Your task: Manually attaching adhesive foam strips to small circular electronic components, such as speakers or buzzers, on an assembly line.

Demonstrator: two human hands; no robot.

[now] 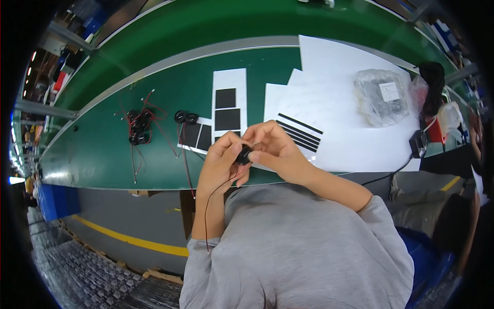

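Note:
Close to my body, over the near edge of the green table, my left hand is closed around a small round black part with a thin wire. It looks like a small speaker. The red and black wire trails down past my left wrist. My right hand pinches at the same part from the other side, its thumb against it. What the right fingertips grip there is too small to make out. Just beyond my hands lie white sheets carrying black squares. Beside my right hand is a sheet with black strips.
A pile of similar black wired parts lies on the left of the green table; two more sit nearer. Large white paper covers the right side, with a labelled clear plastic bag on it. A black cable hangs at the right.

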